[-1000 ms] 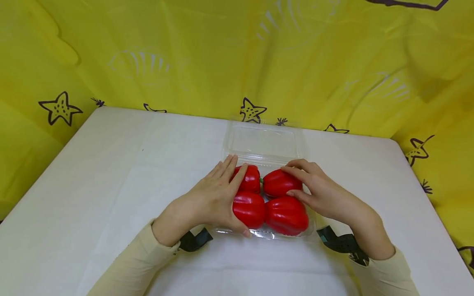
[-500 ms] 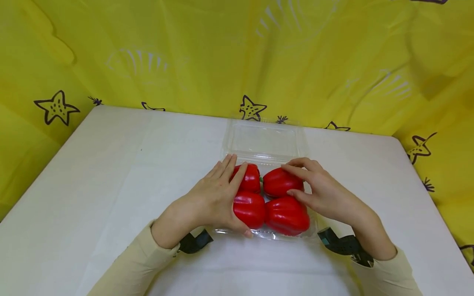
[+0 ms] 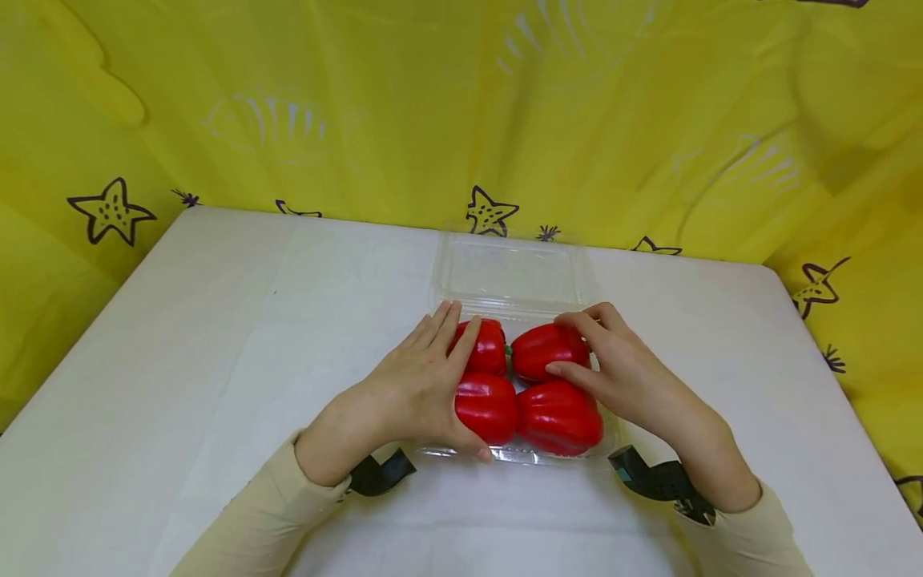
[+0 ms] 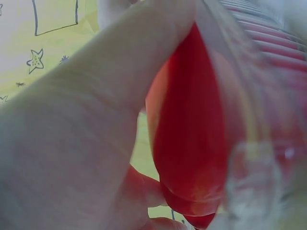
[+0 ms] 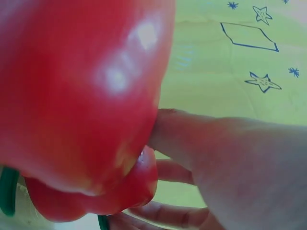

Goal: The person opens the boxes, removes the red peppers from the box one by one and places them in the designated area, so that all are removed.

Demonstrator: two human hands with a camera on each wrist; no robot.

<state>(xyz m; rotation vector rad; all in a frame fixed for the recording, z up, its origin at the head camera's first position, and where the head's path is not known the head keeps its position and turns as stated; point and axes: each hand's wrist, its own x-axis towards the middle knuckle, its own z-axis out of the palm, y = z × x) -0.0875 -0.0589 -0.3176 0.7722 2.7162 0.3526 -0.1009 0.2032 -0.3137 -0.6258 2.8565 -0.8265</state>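
Observation:
Red bell peppers lie in a clear plastic clamshell box (image 3: 515, 457). My left hand (image 3: 404, 394) lies with fingers extended over its left side, against the far-left pepper (image 3: 488, 350) and the near-left pepper (image 3: 487, 410); its thumb reaches the front rim. In the left wrist view, a pepper (image 4: 192, 134) rises beside that hand. My right hand (image 3: 634, 373) grips the far-right pepper (image 3: 542, 351) between thumb and curled fingers. Closest to it is the near-right pepper (image 3: 561, 421). The right wrist view has a large pepper (image 5: 76, 96) in front, partly covering another pepper (image 5: 108, 199).
The box's transparent lid (image 3: 510, 270) is folded back flat toward the curtain. A white table (image 3: 216, 320) extends on both sides. Behind it hangs a yellow curtain (image 3: 404, 112) with printed stars and shells. Dark straps (image 3: 659, 481) sit on both wrists.
My right hand has shifted slightly away from me and left, with its thumb sliding left along the far-right pepper, which has moved a little. The left hand stays in place.

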